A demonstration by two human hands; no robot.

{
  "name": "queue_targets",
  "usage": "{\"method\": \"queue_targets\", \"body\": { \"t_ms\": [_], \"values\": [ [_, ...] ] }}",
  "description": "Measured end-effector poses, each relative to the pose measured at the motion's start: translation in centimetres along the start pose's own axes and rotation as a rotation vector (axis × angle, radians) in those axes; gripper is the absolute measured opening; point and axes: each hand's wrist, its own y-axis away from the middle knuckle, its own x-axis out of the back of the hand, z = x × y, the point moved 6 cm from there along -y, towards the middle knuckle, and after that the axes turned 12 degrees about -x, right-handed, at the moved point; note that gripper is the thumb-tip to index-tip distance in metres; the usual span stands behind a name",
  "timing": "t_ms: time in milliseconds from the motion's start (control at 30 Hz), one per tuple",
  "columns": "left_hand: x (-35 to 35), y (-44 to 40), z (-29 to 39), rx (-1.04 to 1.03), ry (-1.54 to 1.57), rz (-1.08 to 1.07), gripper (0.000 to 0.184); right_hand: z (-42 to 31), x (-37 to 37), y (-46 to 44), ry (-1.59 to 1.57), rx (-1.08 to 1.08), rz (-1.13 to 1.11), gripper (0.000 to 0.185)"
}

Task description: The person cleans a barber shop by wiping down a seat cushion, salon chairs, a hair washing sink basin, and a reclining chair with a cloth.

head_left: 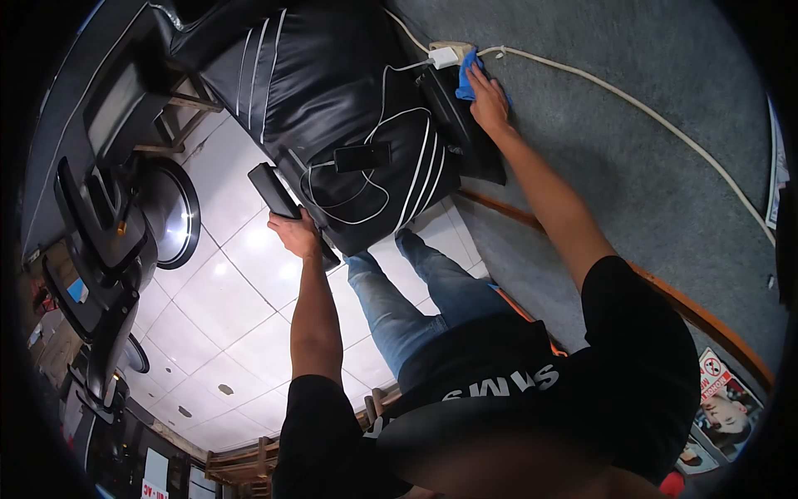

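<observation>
My right hand reaches up to the wall and presses a blue cloth against it, fingers stretched over the cloth. Right beside the cloth are a white charger plug and a beige socket block. My left hand grips a black armrest of the black padded chair. On the seat lies a dark phone, with a white charging cable looped around it. The second armrest stands close to the wall, below my right hand.
A pale cord runs along the grey wall from the socket. Black salon-style chairs with a round shiny base stand at left on white floor tiles. An orange-brown strip edges the wall; posters are at lower right.
</observation>
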Motion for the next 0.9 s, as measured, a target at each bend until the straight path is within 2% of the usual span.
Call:
{"method": "queue_targets", "body": {
  "t_ms": [67, 167, 267, 400, 500, 533, 633, 733, 833, 900],
  "values": [
    [0.0, 0.0, -0.1, -0.003, 0.001, 0.002, 0.068, 0.3, 0.2, 0.0, -0.05, -0.06, -0.111, 0.068],
    [-0.2, 0.0, -0.4, -0.004, 0.006, 0.008, 0.069, -1.8, 3.6, -0.9, -0.211, -0.055, 0.099, 0.062],
    [-0.1, 0.0, -0.2, 0.015, -0.001, -0.002, 0.069, -4.5, 5.4, -3.4, -0.204, 0.061, 0.219, 0.063],
    [-0.7, -0.2, -1.0, -0.002, 0.004, 0.018, 0.07, -2.8, 1.8, -3.9, -0.069, -0.027, 0.085, 0.074],
    [-0.3, -0.1, -0.6, -0.005, 0.008, 0.015, 0.07, -1.7, 1.1, -1.5, -0.018, 0.034, 0.05, 0.073],
    [-0.3, 0.2, -0.9, -0.004, 0.008, 0.009, 0.07, -1.2, 1.1, -0.7, -0.051, 0.046, 0.038, 0.067],
    [-0.2, -0.1, -0.7, 0.006, 0.019, 0.007, 0.07, 0.4, 0.3, 0.0, -0.088, -0.151, -0.155, 0.064],
    [0.1, 0.0, -0.6, 0.019, 0.015, 0.0, 0.069, 1.1, 1.5, 0.5, -0.131, -0.391, -0.194, 0.057],
    [-0.2, 0.1, -0.9, 0.015, 0.016, 0.018, 0.068, -1.7, 4.8, -1.1, -0.286, -0.1, 0.167, 0.06],
    [-0.1, 0.1, -0.7, -0.003, 0.035, 0.035, 0.067, -3.6, 4.9, -3.2, -0.258, -0.015, 0.205, 0.062]
  ]
}}
